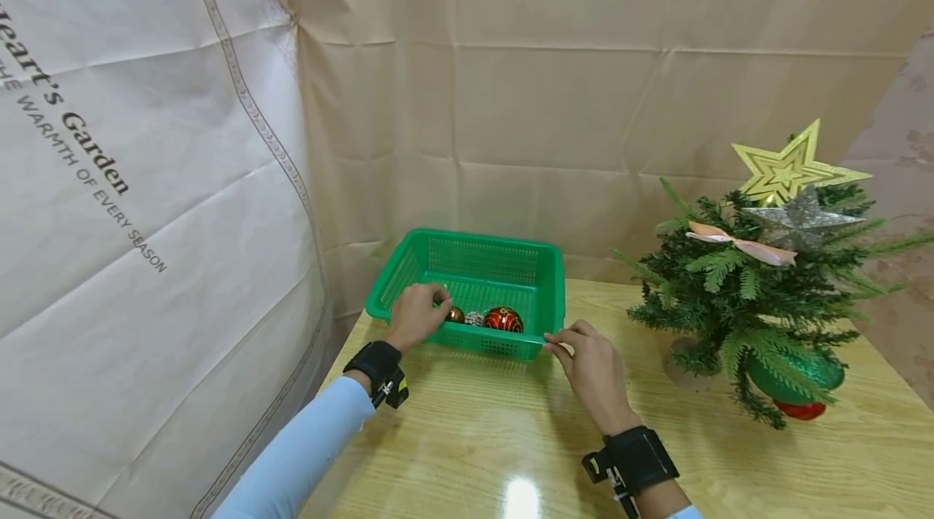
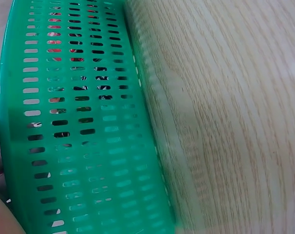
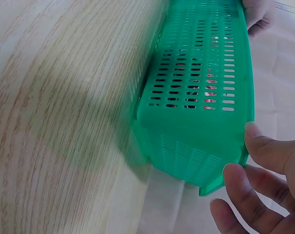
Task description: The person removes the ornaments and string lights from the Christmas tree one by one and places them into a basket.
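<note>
The perforated green basket (image 1: 481, 263) lay on the counter (image 1: 438, 430), long axis nine-to-three o'clock, at ten o'clock from the right hand (image 1: 597, 371), which pinched its four-o'clock corner; the left hand (image 1: 417, 314) gripped its seven-o'clock rim.

I count two hands, my left hand (image 1: 419, 315) and my right hand (image 1: 594, 369), and two wrist straps (image 1: 638, 454), one to each. I have one basket (image 1: 485, 247) and can make out three balls (image 1: 503, 319) in it. On one table (image 1: 438, 438) I count one tree (image 1: 700, 276), two stars (image 1: 788, 168), one bow (image 1: 762, 251) and, low down, two partly hidden ornaments (image 1: 800, 378).
</note>
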